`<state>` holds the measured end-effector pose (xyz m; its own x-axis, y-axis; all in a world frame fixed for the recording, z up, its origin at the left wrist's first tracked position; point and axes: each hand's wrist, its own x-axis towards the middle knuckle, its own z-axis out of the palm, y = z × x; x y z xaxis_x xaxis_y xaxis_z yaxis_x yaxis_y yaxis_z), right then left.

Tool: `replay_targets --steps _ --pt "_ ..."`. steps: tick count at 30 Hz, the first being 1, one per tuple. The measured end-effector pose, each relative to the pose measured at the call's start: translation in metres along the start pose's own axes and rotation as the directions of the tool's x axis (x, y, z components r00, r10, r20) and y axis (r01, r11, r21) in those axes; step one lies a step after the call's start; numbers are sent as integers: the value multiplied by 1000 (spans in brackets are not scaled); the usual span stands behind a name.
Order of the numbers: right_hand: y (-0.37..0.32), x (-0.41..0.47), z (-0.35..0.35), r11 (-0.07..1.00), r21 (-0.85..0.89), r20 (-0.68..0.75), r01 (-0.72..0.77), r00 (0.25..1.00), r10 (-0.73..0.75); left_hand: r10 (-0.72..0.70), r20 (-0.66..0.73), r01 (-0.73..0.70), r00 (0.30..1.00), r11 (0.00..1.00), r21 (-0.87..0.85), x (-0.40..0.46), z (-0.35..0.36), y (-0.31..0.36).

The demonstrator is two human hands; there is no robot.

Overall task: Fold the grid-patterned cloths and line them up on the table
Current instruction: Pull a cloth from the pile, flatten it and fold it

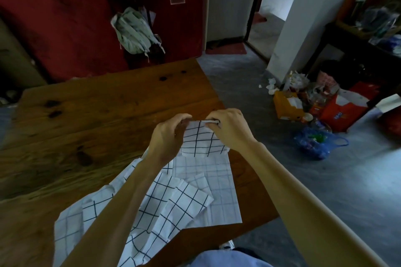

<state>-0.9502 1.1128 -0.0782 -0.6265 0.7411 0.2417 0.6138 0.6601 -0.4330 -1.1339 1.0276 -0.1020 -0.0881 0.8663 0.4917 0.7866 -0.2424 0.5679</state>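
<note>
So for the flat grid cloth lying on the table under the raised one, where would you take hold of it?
Probably by its near right corner. That flat cloth lies spread out, this corner sits bare close to the table edge, and nothing covers it. Come from the right; crumpled cloths overlap its left side, and both hands hold the raised cloth above its far edge.

Nothing here reads clearly; the red box (342, 112) on the floor carries blue lettering too blurred to make out.
</note>
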Motion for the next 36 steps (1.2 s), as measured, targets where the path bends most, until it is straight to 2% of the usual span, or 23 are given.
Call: replay_targets --steps 3,6,9,14,21,24,36 --pt "2 0 -6 991 125 14 -47 999 46 -51 6 51 999 999 16 -4 5 -6" --pt "7 -1 -5 996 78 21 -44 999 42 -112 -63 113 992 994 0 -10 12 -5" --pt "-2 1 0 993 113 34 -34 999 31 -107 -95 108 990 994 2 -8 17 5" --pt "-21 8 4 962 261 -83 76 995 -56 -115 -110 116 987 993 0 -3 19 13" --pt "-8 6 -9 922 384 -212 -45 968 135 -257 -111 256 960 966 -25 -25 31 1" --pt "2 5 -17 910 402 -233 -97 951 204 -241 -110 243 964 970 7 -36 33 -1" --pt "13 -2 -18 912 395 -302 -114 921 246 -307 -43 308 951 951 32 -56 44 -23"
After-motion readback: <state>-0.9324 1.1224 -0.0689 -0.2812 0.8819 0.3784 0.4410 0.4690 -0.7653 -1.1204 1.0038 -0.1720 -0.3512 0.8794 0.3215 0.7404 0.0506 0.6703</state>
